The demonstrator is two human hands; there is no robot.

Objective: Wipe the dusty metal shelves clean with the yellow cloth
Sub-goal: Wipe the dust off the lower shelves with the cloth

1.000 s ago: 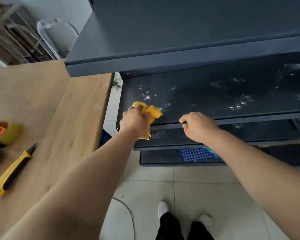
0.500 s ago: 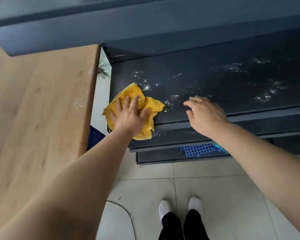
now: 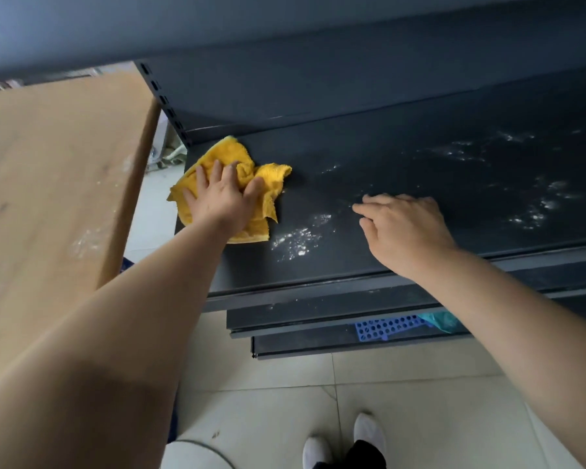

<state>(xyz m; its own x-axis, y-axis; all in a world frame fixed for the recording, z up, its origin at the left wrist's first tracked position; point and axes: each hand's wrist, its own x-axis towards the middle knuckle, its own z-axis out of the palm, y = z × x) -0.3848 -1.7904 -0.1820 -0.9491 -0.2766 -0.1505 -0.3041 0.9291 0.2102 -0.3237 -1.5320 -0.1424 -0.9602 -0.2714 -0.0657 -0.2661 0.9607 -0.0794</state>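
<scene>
Your left hand lies flat on the yellow cloth, fingers spread and straight, pressing it onto the near-left corner of the dark metal shelf, just beside the slotted upright. Your right hand sits over the shelf's front half with fingers loosely bent and holding nothing; whether its fingertips touch the metal is not clear. 1 white dust patch lies between your 2 hands, and a wider scatter spreads well to the right. The main risk is likely pushing dust instead of lifting it: the cloth is bunched, so only part of it meets the shelf, and a fast sweep toward the front lip could tip powder onto the lower shelves and the blue perforated piece below. Part of the cloth overhangs the left edge, so a loose press could let it slide off toward the floor beside the wooden table. Your right palm could also smear the patch it hovers near. Mind the upper shelf above when you reach deeper.
</scene>
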